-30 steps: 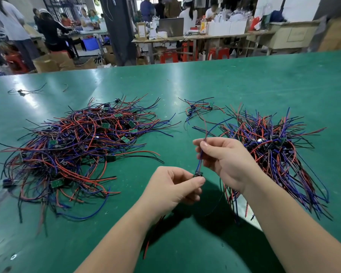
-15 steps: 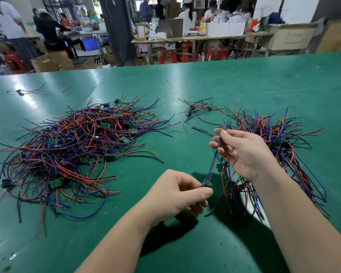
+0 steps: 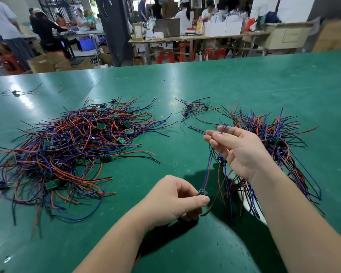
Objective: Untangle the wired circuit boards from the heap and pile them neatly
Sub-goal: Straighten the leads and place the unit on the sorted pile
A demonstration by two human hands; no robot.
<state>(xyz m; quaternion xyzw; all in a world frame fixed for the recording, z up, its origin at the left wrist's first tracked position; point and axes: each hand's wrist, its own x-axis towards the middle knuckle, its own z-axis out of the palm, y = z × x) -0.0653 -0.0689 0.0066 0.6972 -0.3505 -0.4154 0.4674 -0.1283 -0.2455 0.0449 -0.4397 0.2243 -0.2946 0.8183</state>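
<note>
At the far left of the green counter (image 3: 244,85), a lone wired piece (image 3: 16,92) lies well apart from everything else. Nearer the middle-left sprawls the tangled heap (image 3: 73,146) of red, blue, purple and black wires, with small green boards showing here and there among the strands.

In the foreground, right of the heap, the left hand (image 3: 171,200) hovers above the counter with its fingers (image 3: 201,200) curled, thumb and fingertips pinching one small wired circuit board (image 3: 202,192). From that board a blue wire (image 3: 209,168) runs upward to the right hand (image 3: 236,148), which is raised palm-inward; its fingers (image 3: 215,137) are loosely extended but nip the wire between them, the wire's end poking up above the knuckles. More red, black and blue strands dangle below this hand, with a dark blue component just beside the palm; whether they belong to the same board is hard to tell.

Farther back, between the hands and the counter's far edge, sits a small cluster (image 3: 195,109) of a few wired boards. At the right, partly behind the right forearm, lies the sorted pile (image 3: 274,138), its wires fanning outward.
</note>
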